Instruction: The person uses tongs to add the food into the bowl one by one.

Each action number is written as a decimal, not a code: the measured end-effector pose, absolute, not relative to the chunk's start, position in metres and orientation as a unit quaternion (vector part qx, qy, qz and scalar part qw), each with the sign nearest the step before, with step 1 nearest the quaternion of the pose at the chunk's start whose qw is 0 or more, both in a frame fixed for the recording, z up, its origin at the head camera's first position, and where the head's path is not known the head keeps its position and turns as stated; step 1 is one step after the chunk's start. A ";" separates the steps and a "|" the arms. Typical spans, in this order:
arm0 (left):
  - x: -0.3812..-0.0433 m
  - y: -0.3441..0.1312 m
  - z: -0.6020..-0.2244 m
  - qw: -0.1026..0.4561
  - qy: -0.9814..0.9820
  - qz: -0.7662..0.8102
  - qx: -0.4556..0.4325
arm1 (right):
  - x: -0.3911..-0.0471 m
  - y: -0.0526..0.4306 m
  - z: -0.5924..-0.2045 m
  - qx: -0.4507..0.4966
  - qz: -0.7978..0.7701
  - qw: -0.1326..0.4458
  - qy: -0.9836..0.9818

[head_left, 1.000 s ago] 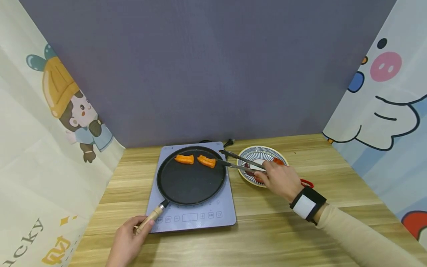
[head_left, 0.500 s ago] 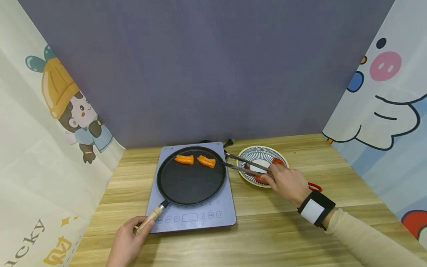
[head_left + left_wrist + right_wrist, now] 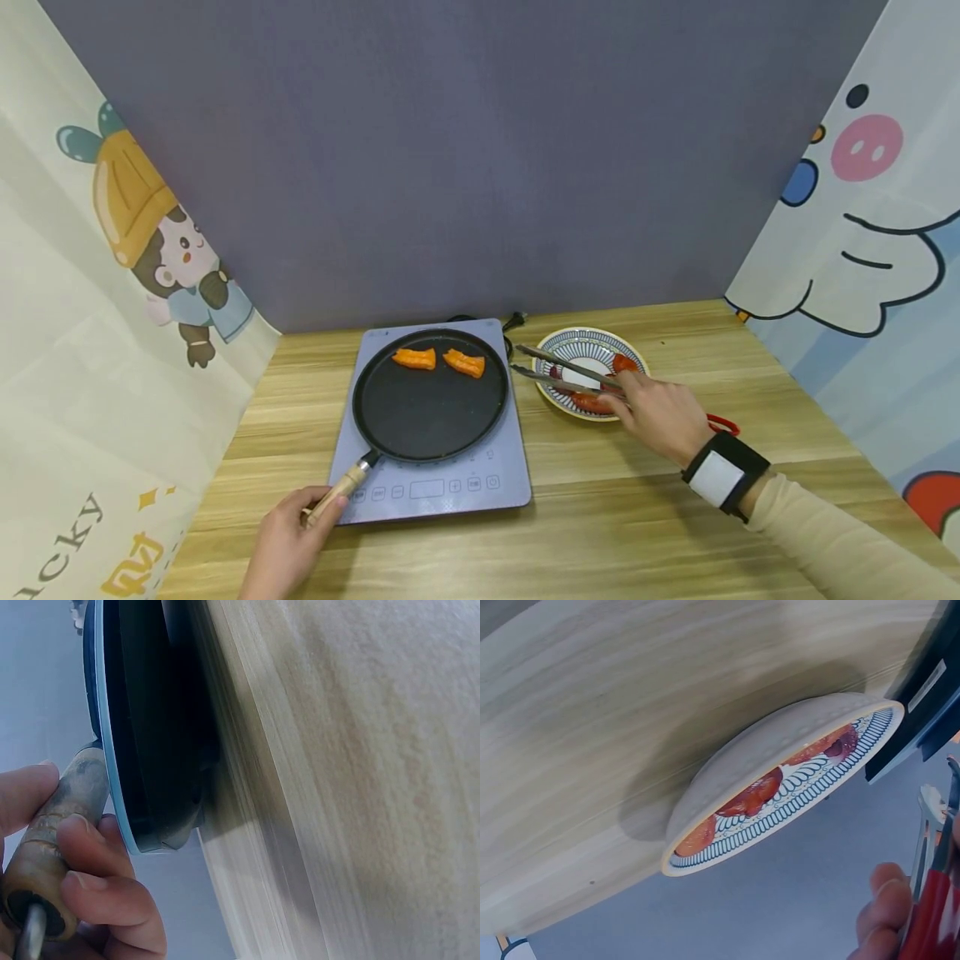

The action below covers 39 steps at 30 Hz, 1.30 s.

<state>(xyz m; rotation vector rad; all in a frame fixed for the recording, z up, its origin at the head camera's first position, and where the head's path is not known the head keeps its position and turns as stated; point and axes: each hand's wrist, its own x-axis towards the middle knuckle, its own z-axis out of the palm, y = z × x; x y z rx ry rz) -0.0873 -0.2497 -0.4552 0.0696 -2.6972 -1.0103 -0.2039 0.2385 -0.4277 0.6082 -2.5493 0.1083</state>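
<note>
My left hand (image 3: 288, 537) grips the wooden handle (image 3: 347, 486) of a flat black frying pan (image 3: 427, 417); in the left wrist view fingers and thumb wrap that handle (image 3: 75, 787). Two orange food pieces, one (image 3: 414, 358) left of the other (image 3: 465, 363), lie toward the pan's far side. My right hand (image 3: 663, 417) holds metal tongs (image 3: 566, 365) with red handles (image 3: 930, 911) over a patterned plate (image 3: 551, 343). The tongs' tips are spread apart with nothing between them, near the plate's left rim. Several reddish food pieces (image 3: 750, 796) lie on the plate, partly hidden by the hand and tongs.
Under the pan is a grey induction cooker (image 3: 495, 492) with touch controls along its front. Its black cable and plug (image 3: 515, 320) lie behind it. A wooden table (image 3: 585, 525) carries everything, with a grey panel (image 3: 480, 167) behind and cartoon-printed cloths at both sides.
The tongs have drawn back rightward from beside the right orange piece, which stays in the pan, to over the plate. My right hand moved right and slightly nearer; the left hand kept still.
</note>
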 end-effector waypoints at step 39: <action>-0.087 -0.249 -0.453 0.122 -0.931 -0.344 0.028 | -0.189 0.268 -0.446 0.171 0.018 0.212 -0.962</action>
